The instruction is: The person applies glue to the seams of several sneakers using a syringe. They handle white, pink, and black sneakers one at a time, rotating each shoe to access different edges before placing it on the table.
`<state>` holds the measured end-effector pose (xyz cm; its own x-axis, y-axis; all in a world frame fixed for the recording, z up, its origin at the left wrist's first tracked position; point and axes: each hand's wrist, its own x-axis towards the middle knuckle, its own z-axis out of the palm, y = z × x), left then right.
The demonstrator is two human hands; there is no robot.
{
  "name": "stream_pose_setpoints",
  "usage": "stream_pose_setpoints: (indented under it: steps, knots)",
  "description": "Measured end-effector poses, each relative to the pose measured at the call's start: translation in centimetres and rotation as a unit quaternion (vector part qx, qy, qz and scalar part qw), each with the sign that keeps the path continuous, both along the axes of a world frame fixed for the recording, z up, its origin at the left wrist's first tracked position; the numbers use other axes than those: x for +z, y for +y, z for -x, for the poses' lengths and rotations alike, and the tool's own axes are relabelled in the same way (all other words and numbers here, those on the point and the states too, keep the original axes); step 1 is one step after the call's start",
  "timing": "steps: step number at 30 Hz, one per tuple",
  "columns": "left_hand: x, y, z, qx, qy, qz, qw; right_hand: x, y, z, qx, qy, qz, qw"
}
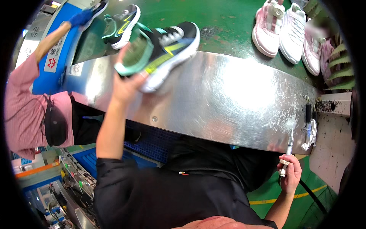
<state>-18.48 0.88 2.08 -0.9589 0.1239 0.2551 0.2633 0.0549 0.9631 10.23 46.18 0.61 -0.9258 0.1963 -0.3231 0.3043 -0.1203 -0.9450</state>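
My left hand, slightly blurred, is closed round the heel of a black sneaker with a white sole, mint lining and yellow-green zigzag. The sneaker is tilted, toe up to the right, above the far side of the metal work surface. Near the surface's right front edge, my right hand grips a syringe with a thin tip pointing away from me. A matching black sneaker sits on the green surface just beyond my left hand.
At the left, a co-worker in pink reaches with a blue-gloved hand to another shoe. Pink and white sneakers stand at the far right. A crumpled white cloth and a black-handled tool lie near the right end. Blue crates sit below.
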Motion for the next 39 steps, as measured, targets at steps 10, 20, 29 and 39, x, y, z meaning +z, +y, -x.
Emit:
stream_pose_setpoints:
  steps: [10, 20, 29, 39]
  knots:
    - [-0.9, 1.7, -2.9, -0.075, -0.146, -0.060, 0.985, 1.6, -2.9, 0.9, -0.022, -0.001, -0.006, 1.000]
    - [-1.3, 7.0, 9.4, -0.059, -0.179, 0.245, 0.951, 2.9, -4.1, -0.6, -0.015, 0.061, -0.069, 0.996]
    - [2.8, 11.1, 0.5, -0.271, -0.202, -0.346, 0.875, 4.8, -5.7, 4.1, 0.033, 0.210, -0.024, 0.977]
    - [1.2, 9.3, -1.7, -0.326, -0.199, -0.418, 0.824, 9.7, -12.5, 13.8, 0.193, 0.376, 0.120, 0.898]
